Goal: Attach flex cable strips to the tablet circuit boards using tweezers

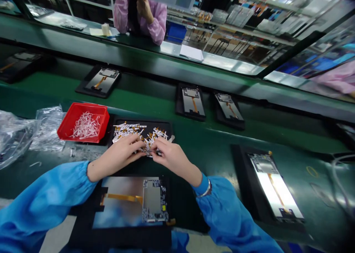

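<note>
The left hand and the right hand meet low over the near edge of a black tray. Both are curled inward, neither clenched nor open, and their fingertips come together on a thin strip, which lies between the hands. Both hands seem to be pinching it, but the fingers hide most of it, and it is too small to tell its material.

Just beyond the fingers, the tray holds loose heaps of white-and-gold strips, and the nearest touch the hands. Just left of the tray, a red bin holds white strips, and crumpled plastic bags lie past it.

Below the forearms, nearer the person, a display panel sits in a black fixture, with an orange ribbon cable and a circuit board on it. Blue sleeves cover both arms, and a bracelet circles the right wrist.

More panels in fixtures rest on the green belt, one at the right and others farther off. Across the line, a co-worker in a pink smock has both hands raised.
</note>
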`<state>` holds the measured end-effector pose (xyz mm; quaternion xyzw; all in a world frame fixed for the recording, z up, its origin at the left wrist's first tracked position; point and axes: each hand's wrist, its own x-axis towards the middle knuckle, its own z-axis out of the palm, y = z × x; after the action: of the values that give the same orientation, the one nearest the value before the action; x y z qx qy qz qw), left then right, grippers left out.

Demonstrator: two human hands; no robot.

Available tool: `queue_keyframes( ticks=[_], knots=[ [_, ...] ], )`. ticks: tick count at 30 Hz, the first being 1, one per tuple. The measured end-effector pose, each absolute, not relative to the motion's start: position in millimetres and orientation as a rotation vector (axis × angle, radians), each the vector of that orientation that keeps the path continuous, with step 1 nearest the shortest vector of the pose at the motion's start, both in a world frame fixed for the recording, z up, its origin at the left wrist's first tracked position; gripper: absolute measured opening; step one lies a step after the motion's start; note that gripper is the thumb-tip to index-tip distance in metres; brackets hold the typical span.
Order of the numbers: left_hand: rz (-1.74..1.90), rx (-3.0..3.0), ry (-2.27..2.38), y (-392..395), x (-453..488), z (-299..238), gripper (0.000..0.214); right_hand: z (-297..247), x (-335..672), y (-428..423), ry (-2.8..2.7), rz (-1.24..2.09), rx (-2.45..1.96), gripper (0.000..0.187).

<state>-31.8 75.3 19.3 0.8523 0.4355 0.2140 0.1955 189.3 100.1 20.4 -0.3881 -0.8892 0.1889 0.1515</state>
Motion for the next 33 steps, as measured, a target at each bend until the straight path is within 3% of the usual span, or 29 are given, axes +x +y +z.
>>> queue_keyframes(
  ticks=[6,11,14,17,23,29,33],
  knots=[
    [0.776,2.156,1.161,82,-24,28,0.024,15,194,99,-2.260,0.643,-1.104,0.006],
    [0.917,1.803,1.209,74,-19,29,0.029,12,184,87,-1.591,1.366,-0.996,0.039],
    [0.954,1.639,1.194,67,-10,27,0.031,14,172,77,-1.369,1.589,-0.932,0.041],
    [0.969,1.542,1.190,62,-3,25,0.033,14,163,71,-1.325,1.486,-0.930,0.024],
    [0.864,1.531,1.167,59,-7,24,0.041,9,169,66,-1.584,1.033,-0.868,0.008],
    [0.737,1.550,1.133,46,-9,33,0.033,9,192,60,-1.976,0.612,-0.816,0.025],
    [0.752,1.708,1.229,39,-32,53,0.027,7,209,51,-2.049,0.688,-0.934,0.022]
  ],
)
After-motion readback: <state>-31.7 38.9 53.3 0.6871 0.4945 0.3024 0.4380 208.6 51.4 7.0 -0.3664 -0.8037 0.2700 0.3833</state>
